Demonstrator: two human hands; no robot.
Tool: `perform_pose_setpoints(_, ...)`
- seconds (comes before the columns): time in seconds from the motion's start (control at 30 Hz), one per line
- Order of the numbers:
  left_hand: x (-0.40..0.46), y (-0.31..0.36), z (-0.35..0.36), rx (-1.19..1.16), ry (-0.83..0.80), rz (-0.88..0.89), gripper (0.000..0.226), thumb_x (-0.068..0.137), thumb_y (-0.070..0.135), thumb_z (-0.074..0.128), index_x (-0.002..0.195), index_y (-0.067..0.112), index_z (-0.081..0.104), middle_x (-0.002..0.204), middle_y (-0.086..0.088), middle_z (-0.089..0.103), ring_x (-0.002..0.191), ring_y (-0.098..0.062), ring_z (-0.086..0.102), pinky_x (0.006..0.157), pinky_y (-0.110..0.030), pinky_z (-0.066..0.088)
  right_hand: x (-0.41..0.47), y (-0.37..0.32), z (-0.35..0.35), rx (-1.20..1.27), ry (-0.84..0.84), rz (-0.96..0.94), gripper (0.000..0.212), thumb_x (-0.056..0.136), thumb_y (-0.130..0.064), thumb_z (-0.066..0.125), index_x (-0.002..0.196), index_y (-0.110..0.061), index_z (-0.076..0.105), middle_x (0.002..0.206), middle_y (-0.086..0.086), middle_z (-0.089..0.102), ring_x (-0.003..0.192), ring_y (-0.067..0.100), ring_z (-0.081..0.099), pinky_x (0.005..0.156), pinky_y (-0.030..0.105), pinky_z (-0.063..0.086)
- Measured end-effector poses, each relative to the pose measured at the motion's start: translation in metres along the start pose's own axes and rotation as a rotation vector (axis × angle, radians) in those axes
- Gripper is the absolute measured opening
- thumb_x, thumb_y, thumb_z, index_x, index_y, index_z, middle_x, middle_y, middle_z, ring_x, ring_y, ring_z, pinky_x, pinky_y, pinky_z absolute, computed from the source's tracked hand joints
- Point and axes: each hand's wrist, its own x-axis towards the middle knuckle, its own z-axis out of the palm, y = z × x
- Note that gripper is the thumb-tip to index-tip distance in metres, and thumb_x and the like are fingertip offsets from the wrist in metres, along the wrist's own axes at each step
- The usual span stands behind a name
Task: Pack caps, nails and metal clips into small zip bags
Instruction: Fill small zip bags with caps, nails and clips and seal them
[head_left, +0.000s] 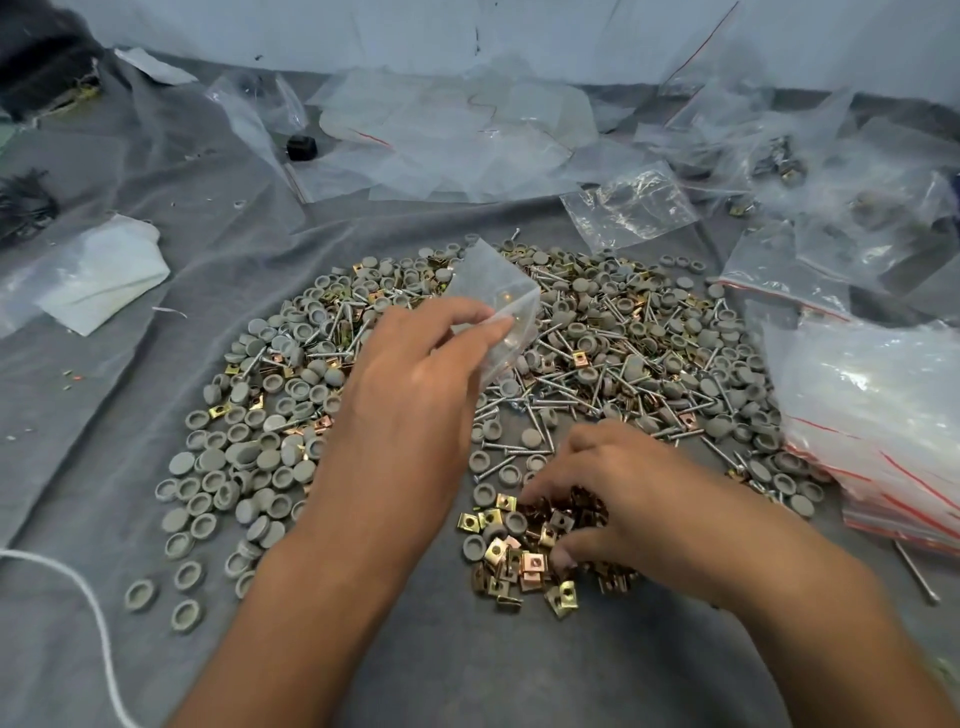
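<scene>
The small clear plastic zip bag (496, 306) is up over the middle of the heap, pinched near one edge by the left hand (415, 374), thumb and fingers (498, 328) curled onto the film. It looks very light, limp and slick, so I judge it is best held at the rim beside the mouth, where the seal strip gives some stiffness. Near and right, the right hand (623, 504) rests on a cluster of small square brass-coloured metal clips (519, 564), fingers bent into them as if gathering; whether any are actually gripped I cannot tell. The clips look stiff and sharp-edged, likely to snag the film. Round grey plastic caps (249, 457) and thin silver nails (561, 402) lie spread on the grey cloth-covered worktop (467, 675); the nails' points could pierce the bag
</scene>
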Motion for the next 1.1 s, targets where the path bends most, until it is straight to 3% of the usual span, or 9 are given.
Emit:
perform_pose_setpoints(0.1, -0.001, 0.000, 0.000, -0.019, -0.021, 0.019, 0.033, 0.092, 0.015, 0.065, 0.124, 0.009, 0.069, 0.118, -0.004, 0.068, 0.108, -0.021, 0.059, 0.097, -0.033, 0.047, 0.000, -0.002, 0.002, -0.030, 0.047, -0.003, 0.047, 0.087, -0.052, 0.071, 0.131, -0.050, 0.055, 0.114, -0.022, 0.045, 0.118, 0.003, 0.042, 0.096, 0.033, 0.046)
perform_pose_setpoints(0.27, -0.001, 0.000, 0.000, -0.041, -0.090, -0.006, 0.038, 0.090, 0.030, 0.063, 0.126, 0.017, 0.067, 0.119, 0.003, 0.066, 0.109, -0.016, 0.061, 0.097, -0.045, 0.051, 0.003, -0.004, 0.007, -0.122, 0.111, -0.031, 0.027, 0.093, -0.048, 0.066, 0.119, -0.047, 0.059, 0.108, -0.024, 0.040, 0.104, 0.000, 0.036, 0.066, 0.021, 0.027)
perform_pose_setpoints(0.43, -0.001, 0.000, 0.000, -0.096, -0.124, -0.028, 0.043, 0.085, 0.031, 0.067, 0.126, 0.019, 0.067, 0.118, 0.008, 0.065, 0.097, -0.001, 0.054, 0.094, -0.034, 0.055, 0.006, 0.003, 0.004, 0.057, 0.207, -0.014, 0.014, 0.092, -0.047, 0.067, 0.104, -0.044, 0.060, 0.098, -0.023, 0.055, 0.094, -0.001, 0.054, 0.084, 0.031, 0.052)
perform_pose_setpoints(0.53, -0.001, -0.001, 0.000, -0.105, -0.154, -0.046, 0.047, 0.082, 0.032, 0.069, 0.128, 0.022, 0.065, 0.118, 0.011, 0.063, 0.095, 0.004, 0.050, 0.094, -0.027, 0.053, 0.001, 0.007, 0.000, 0.206, 0.287, 0.025, 0.012, 0.088, -0.049, 0.069, 0.093, -0.046, 0.059, 0.088, -0.025, 0.062, 0.086, -0.006, 0.059, 0.075, 0.018, 0.050)
perform_pose_setpoints(0.67, -0.001, -0.001, 0.001, -0.097, -0.197, -0.065, 0.051, 0.079, 0.034, 0.069, 0.128, 0.023, 0.064, 0.121, 0.013, 0.061, 0.096, 0.005, 0.050, 0.096, -0.018, 0.048, -0.004, 0.008, -0.007, 0.444, 0.363, -0.031, 0.008, 0.085, -0.046, 0.068, 0.091, -0.043, 0.065, 0.091, -0.028, 0.067, 0.085, -0.006, 0.063, 0.072, 0.012, 0.048)
perform_pose_setpoints(0.83, -0.001, 0.003, 0.004, -0.105, -0.208, -0.085, 0.051, 0.078, 0.036, 0.069, 0.128, 0.026, 0.063, 0.120, 0.015, 0.060, 0.094, 0.006, 0.050, 0.093, -0.014, 0.046, -0.005, -0.001, -0.012, 0.752, 0.669, -0.138, 0.011, 0.092, -0.034, 0.067, 0.099, -0.039, 0.073, 0.084, -0.016, 0.070, 0.071, 0.004, 0.064, 0.061, 0.014, 0.048)
perform_pose_setpoints(0.9, -0.001, 0.004, 0.005, -0.112, -0.202, -0.093, 0.051, 0.078, 0.036, 0.069, 0.128, 0.026, 0.062, 0.118, 0.016, 0.059, 0.092, 0.005, 0.050, 0.092, -0.015, 0.048, -0.005, -0.009, -0.009, 0.659, 0.789, -0.173, 0.015, 0.093, -0.032, 0.067, 0.105, -0.038, 0.074, 0.085, -0.019, 0.070, 0.075, 0.002, 0.065, 0.063, 0.011, 0.047)
perform_pose_setpoints(1.0, -0.001, 0.006, 0.004, -0.132, -0.197, -0.102, 0.050, 0.080, 0.037, 0.068, 0.128, 0.025, 0.062, 0.116, 0.016, 0.058, 0.089, 0.004, 0.050, 0.087, -0.010, 0.045, 0.000, -0.018, -0.004, 0.328, 0.922, -0.168, 0.025, 0.092, -0.028, 0.073, 0.116, -0.029, 0.073, 0.097, -0.021, 0.070, 0.086, -0.006, 0.064, 0.076, 0.006, 0.046)
perform_pose_setpoints(1.1, -0.001, 0.006, 0.003, -0.151, -0.189, -0.108, 0.050, 0.081, 0.038, 0.067, 0.129, 0.027, 0.062, 0.116, 0.016, 0.058, 0.088, 0.003, 0.051, 0.082, -0.004, 0.042, 0.004, -0.022, 0.000, 0.308, 0.997, -0.135, 0.024, 0.084, -0.025, 0.080, 0.106, -0.023, 0.071, 0.085, -0.020, 0.065, 0.075, -0.011, 0.061, 0.067, 0.002, 0.045)
